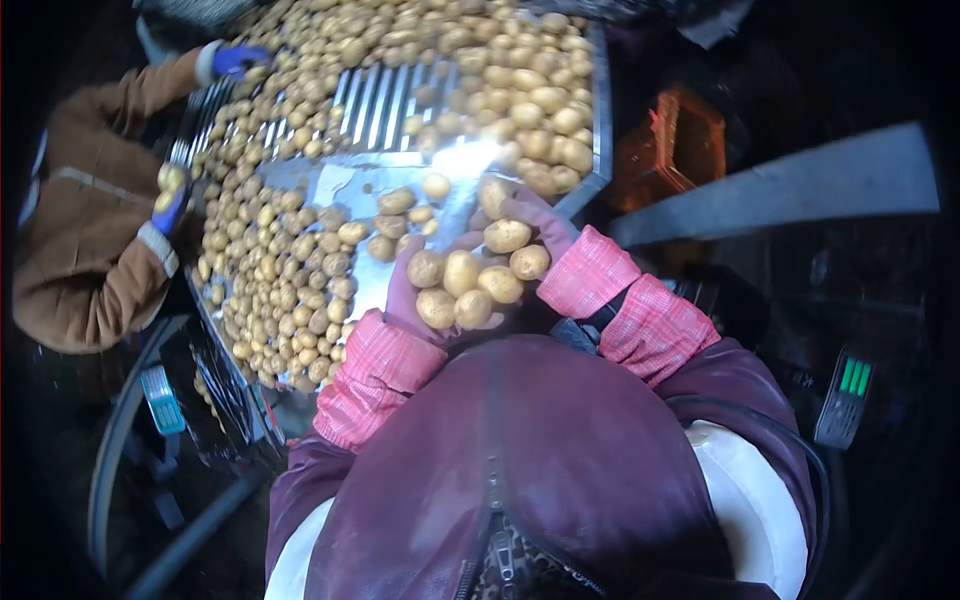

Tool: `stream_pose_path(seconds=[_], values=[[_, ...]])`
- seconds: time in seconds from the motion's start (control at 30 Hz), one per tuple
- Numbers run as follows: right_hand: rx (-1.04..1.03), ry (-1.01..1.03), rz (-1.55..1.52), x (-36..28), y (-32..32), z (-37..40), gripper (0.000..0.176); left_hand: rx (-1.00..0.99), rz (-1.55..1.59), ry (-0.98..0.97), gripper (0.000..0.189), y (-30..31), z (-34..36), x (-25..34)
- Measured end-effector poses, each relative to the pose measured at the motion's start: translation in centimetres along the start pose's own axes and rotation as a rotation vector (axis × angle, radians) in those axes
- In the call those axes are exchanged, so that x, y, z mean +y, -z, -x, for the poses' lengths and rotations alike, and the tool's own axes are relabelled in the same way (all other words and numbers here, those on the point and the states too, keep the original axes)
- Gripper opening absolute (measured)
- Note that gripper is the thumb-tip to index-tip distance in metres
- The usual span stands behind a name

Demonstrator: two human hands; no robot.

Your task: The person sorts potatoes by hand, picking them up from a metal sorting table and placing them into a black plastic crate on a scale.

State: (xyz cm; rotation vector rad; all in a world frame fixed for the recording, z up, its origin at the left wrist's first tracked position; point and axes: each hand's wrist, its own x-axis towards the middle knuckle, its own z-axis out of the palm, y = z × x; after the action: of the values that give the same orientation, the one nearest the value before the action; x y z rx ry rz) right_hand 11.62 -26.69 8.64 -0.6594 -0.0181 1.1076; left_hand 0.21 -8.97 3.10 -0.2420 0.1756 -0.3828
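Observation:
Several potatoes [462, 272] lie in a pile cupped between my two pink-gloved hands, just in front of my chest. My left hand [402, 292] curves round the pile from the left and below, its fingers mostly hidden under the potatoes. From the right, my right hand [540, 217] closes round the same pile, with one potato [494, 197] against its fingers at the top. A few loose potatoes [396, 202] rest on the metal table [375, 178] just beyond my left hand.
Potatoes [285, 265] cover much of the table's left side, with more heaped at the back right. Metal slats [385, 105] show between them. A co-worker [95, 215] in brown, wearing purple gloves, stands left holding potatoes. An orange crate [670, 150] and grey beam [790, 190] are right.

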Motion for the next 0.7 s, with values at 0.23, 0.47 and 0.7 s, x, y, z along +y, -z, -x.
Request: stream_pose_path(seconds=[0.23,0.47,0.7], values=[[0.171,0.216,-0.124,-0.3,7.7,8.7,0.044,0.232,0.011,0.264,0.073,2.9,-6.8,-5.2],[0.476,0.296,-0.344,-1.5,13.7,21.0,0.043,0.296,0.027,0.824,0.074,2.5,-17.6,-15.1],[0.920,0.614,-0.620,-2.7,16.6,34.6,0.036,0.196,-0.359,1.080,0.074,3.2,-25.8,-30.2]])
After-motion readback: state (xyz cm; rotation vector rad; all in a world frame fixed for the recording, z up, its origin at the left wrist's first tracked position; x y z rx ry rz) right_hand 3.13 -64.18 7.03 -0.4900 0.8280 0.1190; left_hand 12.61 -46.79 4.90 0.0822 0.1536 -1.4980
